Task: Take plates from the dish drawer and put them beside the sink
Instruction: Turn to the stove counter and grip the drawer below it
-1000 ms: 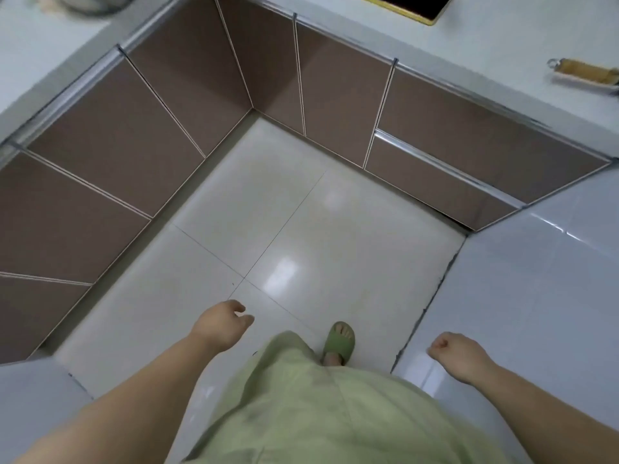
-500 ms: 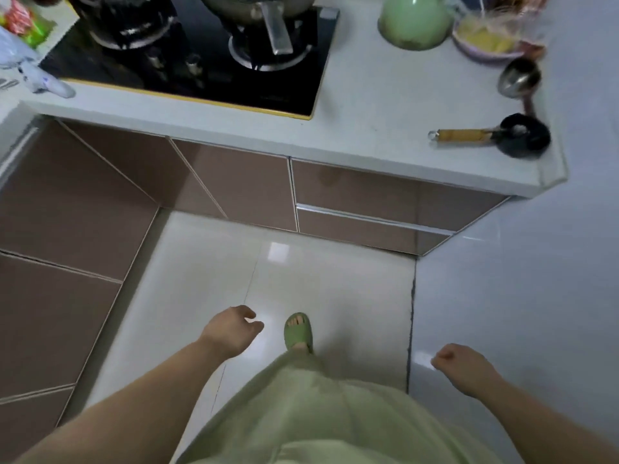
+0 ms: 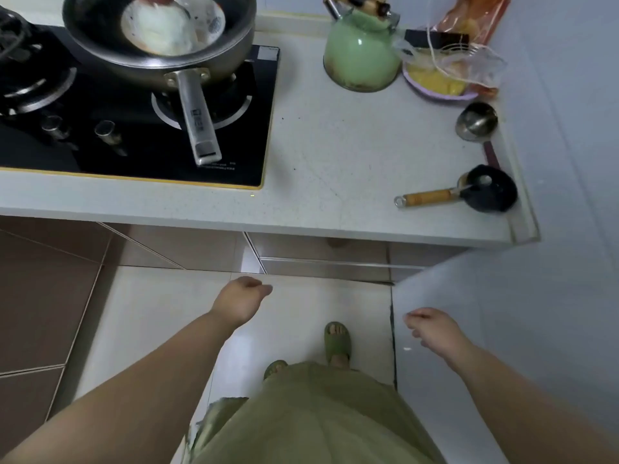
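Note:
A closed brown drawer front [image 3: 321,251] with a metal strip along its lower edge sits under the white counter [image 3: 335,155], straight ahead. My left hand [image 3: 239,298] hangs just below and left of it, fingers loosely curled, holding nothing. My right hand [image 3: 432,329] is lower right, in front of the white wall, fingers loosely apart and empty. No plates and no sink are in view.
On the counter: a black gas hob [image 3: 134,128] with a pan [image 3: 157,38] whose handle juts toward me, a green kettle [image 3: 361,58], a bowl of yellow food under a bag [image 3: 438,82], a metal ladle [image 3: 475,122], a small black pan [image 3: 489,190]. Brown cabinets [image 3: 40,296] stand left. A white wall [image 3: 536,329] is on the right.
My view has swung up from the floor and cabinet corner onto the counter and hob. Both hands have come closer to the drawer front; they stay empty.

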